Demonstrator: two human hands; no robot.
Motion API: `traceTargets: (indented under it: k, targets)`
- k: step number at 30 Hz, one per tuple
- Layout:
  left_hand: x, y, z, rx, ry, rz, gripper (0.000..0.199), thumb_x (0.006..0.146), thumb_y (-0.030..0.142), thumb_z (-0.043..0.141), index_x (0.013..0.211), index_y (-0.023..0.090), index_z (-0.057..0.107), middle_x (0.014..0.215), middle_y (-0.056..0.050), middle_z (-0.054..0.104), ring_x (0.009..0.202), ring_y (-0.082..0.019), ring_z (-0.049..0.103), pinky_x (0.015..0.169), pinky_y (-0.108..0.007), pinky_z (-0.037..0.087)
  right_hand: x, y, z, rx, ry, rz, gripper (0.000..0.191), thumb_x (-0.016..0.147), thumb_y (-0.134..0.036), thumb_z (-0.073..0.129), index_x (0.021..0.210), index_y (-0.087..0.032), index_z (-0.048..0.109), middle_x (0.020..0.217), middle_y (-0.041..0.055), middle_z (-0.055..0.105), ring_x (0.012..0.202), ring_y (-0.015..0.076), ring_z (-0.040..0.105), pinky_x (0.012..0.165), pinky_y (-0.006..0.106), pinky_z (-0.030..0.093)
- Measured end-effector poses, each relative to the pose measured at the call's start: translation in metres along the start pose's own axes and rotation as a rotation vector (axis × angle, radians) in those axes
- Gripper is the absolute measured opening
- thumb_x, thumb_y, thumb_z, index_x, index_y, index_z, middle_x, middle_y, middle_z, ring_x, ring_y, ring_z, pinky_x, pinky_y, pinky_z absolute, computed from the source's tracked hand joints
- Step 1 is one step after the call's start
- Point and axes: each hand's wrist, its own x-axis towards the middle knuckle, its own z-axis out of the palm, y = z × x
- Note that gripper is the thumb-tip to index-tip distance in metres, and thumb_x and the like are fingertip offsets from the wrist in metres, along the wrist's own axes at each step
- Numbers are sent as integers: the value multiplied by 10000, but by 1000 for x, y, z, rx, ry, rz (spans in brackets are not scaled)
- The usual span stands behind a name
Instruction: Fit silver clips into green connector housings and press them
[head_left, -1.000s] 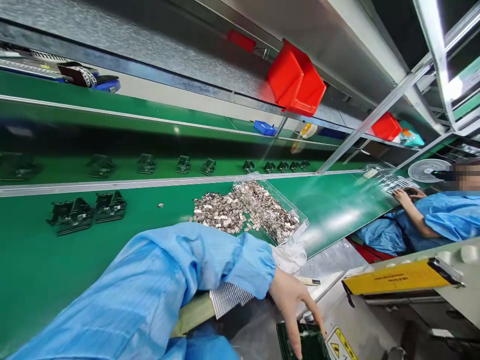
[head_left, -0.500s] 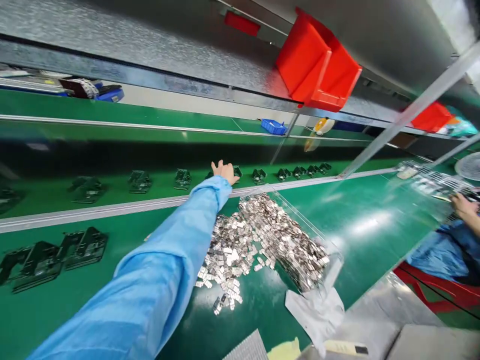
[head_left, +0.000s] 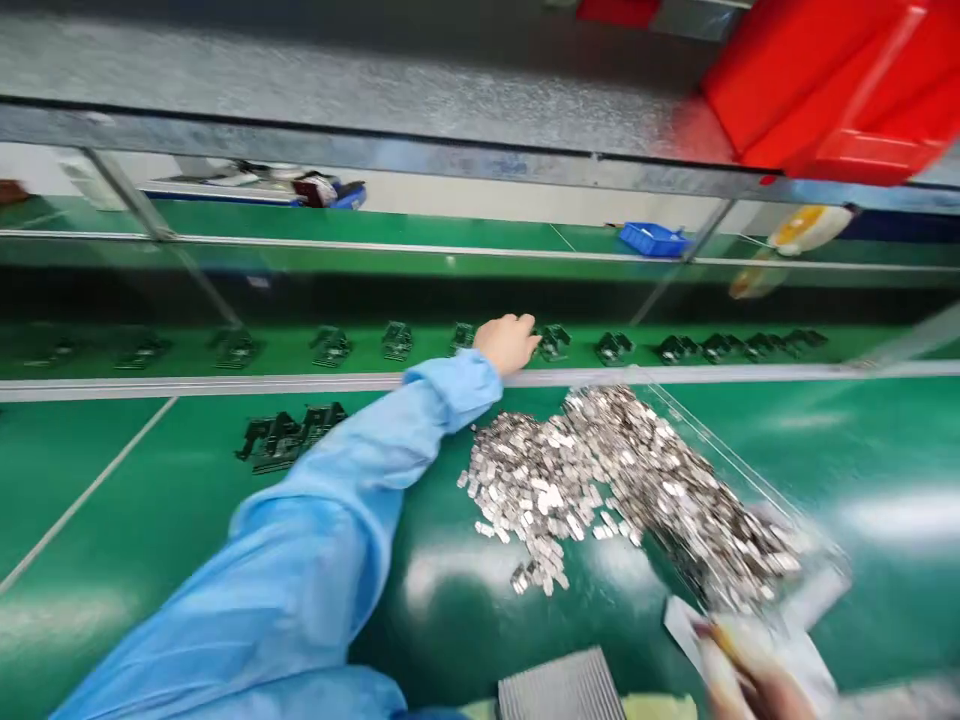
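My left hand (head_left: 508, 343), in a light blue sleeve, reaches over the long green channel behind the metal rail. Its thumb and bent fingers close at the left edge of a green circuit board (head_left: 554, 342); the fingertips are partly hidden. Just left of the hand lies another circuit board (head_left: 462, 338). My right hand (head_left: 757, 690), smeared by motion at the bottom right, is over a white sheet or bag (head_left: 814, 665). Near it, small silvery metal pieces (head_left: 675, 490) fill a clear tray lying on the table, and more of them lie heaped beside it (head_left: 532, 480).
Several circuit boards (head_left: 330, 346) stand in a row along the channel. A cluster of boards (head_left: 289, 437) lies on the green table (head_left: 187, 540). A ridged grey piece (head_left: 561, 688) is at the front edge. Overhead runs a metal shelf (head_left: 360, 90) with a red bin (head_left: 840, 90).
The view has swung left and levelled, so things appear farther right. My left hand stays over the channel, its fingers now less spread. My right hand has come into view at the bottom right.
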Motion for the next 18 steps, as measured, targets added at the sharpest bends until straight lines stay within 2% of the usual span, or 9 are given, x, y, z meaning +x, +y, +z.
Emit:
traceTargets:
  k: [2,4,7,9,11,13,15,18]
  targets:
    - [-54,-2,-8,12,-1,50,367,989,397,389,1203,164,576,1144,-161,638,1097,-326,622,901,-409,477,1,1,3,-59,-42,7,368,809,-523,589,1001,-230,701,987,99,735,795,286,697,701,439,579]
    - [-111,-16,-7,116,-6,112,384,986,403,352,1144,156,600,1026,-158,662,976,-346,663,804,-418,506,11,2,12,-125,-161,-13,337,851,-426,505,1000,-183,685,981,112,730,805,262,692,685,385,566]
    - [-183,-46,6,266,-139,100,434,992,376,283,1104,128,622,916,-162,676,791,-354,696,653,-422,530,31,3,32,-345,-291,-49,295,847,-258,456,998,-144,682,897,113,695,795,250,666,714,366,526]
    - [-217,-62,14,253,-198,37,475,994,383,261,1170,105,603,1036,-209,678,816,-374,707,653,-450,545,41,2,43,-419,-320,-46,269,817,-173,477,974,-132,691,874,112,665,767,245,643,712,359,499]
    - [-241,-79,17,144,-190,-31,538,984,467,293,1349,123,489,1289,-245,594,988,-400,690,747,-485,561,47,2,50,-457,-334,-44,273,774,-95,495,949,-137,700,868,106,641,755,236,622,708,341,472]
    - [-258,-100,16,-14,-156,-83,671,933,581,392,1490,218,304,1469,-200,466,1171,-399,617,859,-494,555,51,2,54,-481,-362,-46,298,748,-48,507,941,-161,705,860,84,625,756,217,606,707,313,449]
    - [-268,-124,17,-158,-142,-80,834,848,653,513,1530,305,185,1532,-138,406,1253,-395,561,917,-494,544,55,4,56,-491,-393,-40,259,745,-52,543,894,-187,706,813,53,605,730,196,585,688,288,429]
    - [-270,-153,28,-312,-160,3,973,788,651,606,1549,319,97,1593,-121,300,1312,-412,499,970,-507,518,62,7,58,-496,-418,-14,160,715,-64,592,763,-194,670,741,24,564,671,174,547,647,270,397]
